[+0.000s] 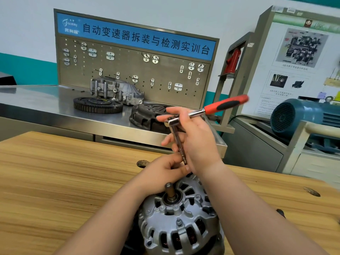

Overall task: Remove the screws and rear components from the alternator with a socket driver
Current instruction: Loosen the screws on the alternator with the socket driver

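The left hand's (163, 172) fingers pinch the foot of the driver's (226, 104) shaft at the alternator's (176, 219) far rim. The right hand's (195, 142) fingers curl round the shaft below its head, red handle jutting right. The alternator sits on the table (64, 172), spindle up.

The alternator (176, 223) sat on the near counter (55, 181), right of the middle. The socket driver (225, 104) stood on its far edge, handle pointing right. The left grip (161, 173) held the driver low down; the right grip (196, 144) held it higher up. Behind was the far counter (36, 100). On it a toothed wheel (97, 104) lay left, a clutch cover (145, 116) right, a metal housing (114, 89) behind them, and a pegboard (128, 70) farthest back. A motor (301, 115) sat far right.
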The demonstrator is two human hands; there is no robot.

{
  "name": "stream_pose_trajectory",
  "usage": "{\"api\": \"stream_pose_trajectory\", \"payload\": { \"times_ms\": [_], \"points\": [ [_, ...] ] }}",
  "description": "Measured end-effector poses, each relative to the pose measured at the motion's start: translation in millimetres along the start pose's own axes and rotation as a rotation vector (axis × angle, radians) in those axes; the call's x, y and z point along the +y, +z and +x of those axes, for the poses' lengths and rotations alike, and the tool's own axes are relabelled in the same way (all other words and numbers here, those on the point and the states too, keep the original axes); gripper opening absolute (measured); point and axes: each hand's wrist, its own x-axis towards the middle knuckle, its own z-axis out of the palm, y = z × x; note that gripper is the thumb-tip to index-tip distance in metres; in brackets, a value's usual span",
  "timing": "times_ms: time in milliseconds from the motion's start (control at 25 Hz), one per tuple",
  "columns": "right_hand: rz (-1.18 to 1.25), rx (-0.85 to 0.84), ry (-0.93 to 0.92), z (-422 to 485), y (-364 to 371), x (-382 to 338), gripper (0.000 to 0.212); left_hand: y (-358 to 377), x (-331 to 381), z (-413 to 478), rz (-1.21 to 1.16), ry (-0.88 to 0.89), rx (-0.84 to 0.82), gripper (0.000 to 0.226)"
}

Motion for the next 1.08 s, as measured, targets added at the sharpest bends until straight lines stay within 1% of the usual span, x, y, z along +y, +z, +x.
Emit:
{"api": "stream_pose_trajectory", "payload": {
  "times_ms": [80,120,160,240,320,360,400,480,640,760,840,880,920,960,1000,1040,1080],
  "points": [
    [0.112,-0.011,0.091,2.1,-0.8,-1.2,0.028,-2.2,-3.4,2.9,-0.001,-0.016,-0.008,0.027],
    [0.116,-0.023,0.096,2.2,-0.5,-0.8,0.026,-3.5,-3.0,4.4,0.017,-0.014,-0.008,0.027],
    [0.089,-0.037,0.070,1.3,-0.1,-0.4,0.023,-4.3,-1.9,6.3,0.025,-0.007,-0.008,0.024],
    [-0.050,-0.059,-0.040,-2.9,0.1,0.6,0.023,-5.0,0.7,6.9,0.010,0.017,0.008,0.013],
    [-0.221,-0.087,-0.140,-7.0,1.2,-0.5,0.027,-5.9,2.6,4.4,-0.041,0.053,0.003,0.034],
    [-0.255,-0.094,-0.154,-7.7,1.9,-0.7,0.027,-5.3,1.4,3.6,-0.054,0.061,0.007,0.038],
    [-0.238,-0.083,-0.139,-7.3,2.3,-0.9,0.026,-4.0,-0.4,4.0,-0.051,0.059,0.025,0.032],
    [-0.115,-0.036,-0.063,-3.7,2.7,-1.7,0.024,-1.8,-3.3,5.0,-0.064,0.050,0.030,0.010],
    [0.099,-0.005,0.079,3.1,-0.1,-1.1,0.028,-0.1,-5.4,3.8,-0.096,0.067,0.009,0.012],
    [0.145,-0.030,0.150,4.7,-1.2,-1.9,0.028,-0.4,-8.3,5.6,-0.078,0.044,0.044,0.017],
    [0.089,-0.047,0.093,2.2,0.4,-0.8,0.023,-0.2,-9.2,7.8,-0.038,0.031,0.066,0.015],
    [-0.002,-0.043,0.017,-0.3,0.6,0.0,0.020,-0.2,-9.1,8.8,-0.016,0.036,0.072,0.014],
    [-0.137,-0.039,-0.078,-3.3,0.9,0.5,0.020,-0.1,-7.5,9.0,0.000,0.044,0.070,0.020],
    [-0.266,-0.043,-0.162,-5.9,1.4,0.5,0.020,-0.7,-6.0,8.2,0.017,0.052,0.065,0.031],
    [-0.345,-0.052,-0.214,-7.0,1.5,0.6,0.021,-0.6,-3.6,7.1,0.026,0.060,0.068,0.037],
    [-0.358,-0.053,-0.213,-7.2,2.0,0.1,0.022,0.1,-3.9,7.9,0.025,0.055,0.073,0.031],
    [-0.307,-0.040,-0.169,-6.5,2.2,-1.0,0.023,1.1,-2.5,7.5,0.012,0.042,0.074,0.016]
  ]
}}
